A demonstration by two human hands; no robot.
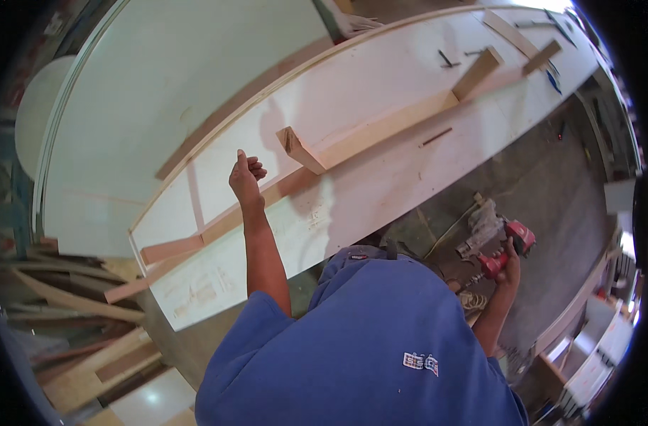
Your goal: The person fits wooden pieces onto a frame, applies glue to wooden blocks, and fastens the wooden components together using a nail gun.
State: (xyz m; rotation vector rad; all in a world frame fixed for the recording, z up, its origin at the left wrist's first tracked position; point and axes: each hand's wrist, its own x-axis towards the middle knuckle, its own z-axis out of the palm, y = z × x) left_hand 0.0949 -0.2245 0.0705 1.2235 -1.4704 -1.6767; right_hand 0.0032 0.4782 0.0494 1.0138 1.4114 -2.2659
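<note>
- Two hands, as we see them: left hand (pixel 246 172) curled in a loose fist, thumb up, hovering over the wooden strip (pixel 380 129) on the counter (pixel 380 188).
- Right hand (pixel 510 266), at 4 o'clock, grips the red nail gun (pixel 496 238) near the floor (pixel 544 177).

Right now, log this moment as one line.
left hand: fist over wooden strip | right hand: holds red nail gun | white panel on bench

Scrap wood offcuts (pixel 89 334) lie piled beside a round white panel (pixel 40 106).
</note>
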